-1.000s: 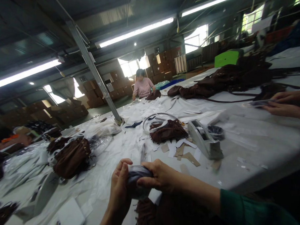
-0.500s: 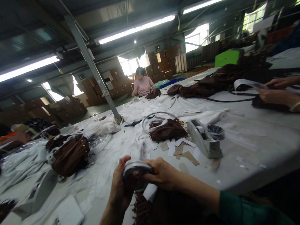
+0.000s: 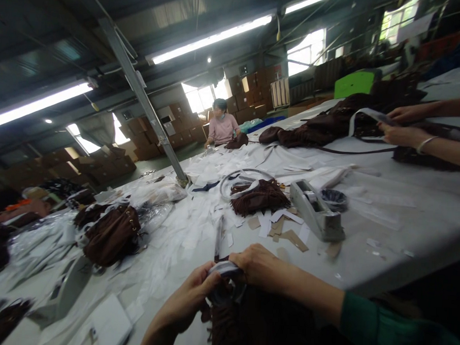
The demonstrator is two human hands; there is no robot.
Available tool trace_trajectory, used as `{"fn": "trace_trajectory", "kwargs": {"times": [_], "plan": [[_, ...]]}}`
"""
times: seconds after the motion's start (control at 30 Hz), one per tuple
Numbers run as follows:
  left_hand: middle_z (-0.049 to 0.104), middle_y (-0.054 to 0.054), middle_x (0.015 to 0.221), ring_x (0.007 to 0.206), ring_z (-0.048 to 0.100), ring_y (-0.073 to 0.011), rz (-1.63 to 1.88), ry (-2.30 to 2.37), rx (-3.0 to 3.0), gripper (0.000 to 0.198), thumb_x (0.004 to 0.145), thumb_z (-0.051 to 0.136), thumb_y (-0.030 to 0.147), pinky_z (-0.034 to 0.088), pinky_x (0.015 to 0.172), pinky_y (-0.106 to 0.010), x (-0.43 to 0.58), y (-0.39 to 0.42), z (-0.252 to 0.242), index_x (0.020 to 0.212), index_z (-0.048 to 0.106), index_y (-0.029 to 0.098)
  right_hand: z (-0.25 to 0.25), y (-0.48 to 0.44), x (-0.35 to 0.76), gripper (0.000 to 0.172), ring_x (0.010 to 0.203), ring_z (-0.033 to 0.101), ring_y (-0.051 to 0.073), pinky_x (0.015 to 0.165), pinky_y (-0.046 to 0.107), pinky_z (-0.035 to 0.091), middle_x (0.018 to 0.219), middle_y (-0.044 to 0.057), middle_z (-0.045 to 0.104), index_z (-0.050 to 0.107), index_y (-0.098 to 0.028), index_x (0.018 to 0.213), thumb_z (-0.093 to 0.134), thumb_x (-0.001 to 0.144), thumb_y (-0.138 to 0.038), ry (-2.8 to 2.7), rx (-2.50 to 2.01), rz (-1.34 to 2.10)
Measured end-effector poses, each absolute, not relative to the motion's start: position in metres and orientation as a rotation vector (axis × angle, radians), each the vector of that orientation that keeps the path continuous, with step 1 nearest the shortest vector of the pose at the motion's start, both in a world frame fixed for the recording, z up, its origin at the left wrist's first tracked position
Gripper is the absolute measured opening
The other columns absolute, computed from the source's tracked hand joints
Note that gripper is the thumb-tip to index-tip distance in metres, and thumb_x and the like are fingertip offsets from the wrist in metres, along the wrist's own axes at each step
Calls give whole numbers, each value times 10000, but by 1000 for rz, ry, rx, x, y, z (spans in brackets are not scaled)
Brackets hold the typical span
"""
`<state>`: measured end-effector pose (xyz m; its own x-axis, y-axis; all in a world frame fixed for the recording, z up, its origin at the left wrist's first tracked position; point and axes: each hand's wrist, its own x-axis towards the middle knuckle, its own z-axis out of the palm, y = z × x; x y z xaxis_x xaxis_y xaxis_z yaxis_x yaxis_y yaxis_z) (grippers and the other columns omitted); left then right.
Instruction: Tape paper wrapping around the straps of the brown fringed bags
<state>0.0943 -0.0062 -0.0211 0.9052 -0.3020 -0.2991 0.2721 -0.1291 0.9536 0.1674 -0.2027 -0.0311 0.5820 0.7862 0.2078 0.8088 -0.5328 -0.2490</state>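
A dark brown fringed bag (image 3: 223,327) lies at the table's near edge, its lower part lost in shadow. A curved strap (image 3: 226,268) with a whitish-grey wrapping arches above it. My left hand (image 3: 192,300) pinches the left side of this strap between thumb and fingers. On its right side, my right hand (image 3: 262,268) is closed with curled fingers, partly hiding the strap. Just beyond my hands a thin dark strap end (image 3: 218,238) lies on the white tabletop.
Ahead sit a brown fringed bag (image 3: 259,196), a grey tape dispenser (image 3: 315,212) and card scraps (image 3: 288,236). A second dispenser (image 3: 63,290) and brown bag (image 3: 113,233) are leftward. A co-worker's hands (image 3: 407,124) hold a whitish strip at right; another person (image 3: 222,126) sits far off.
My left hand has gone from spread fingers around the strap to a pinch on it. The strap loop has shifted slightly right and down, and my two hands are closer together.
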Motion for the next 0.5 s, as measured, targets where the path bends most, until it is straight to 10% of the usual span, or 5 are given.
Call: {"fn": "trace_trajectory", "kwargs": {"times": [0.5], "plan": [[490, 37, 560, 439, 390, -41, -322, 39, 1171, 454, 586, 845, 444, 329, 442, -163, 89, -23, -38, 813, 604, 134, -28, -211, 165, 433, 622, 637, 186, 522, 235, 278, 673, 35, 692, 650, -191, 889, 597, 799, -611, -1247, -2369, -170]]}}
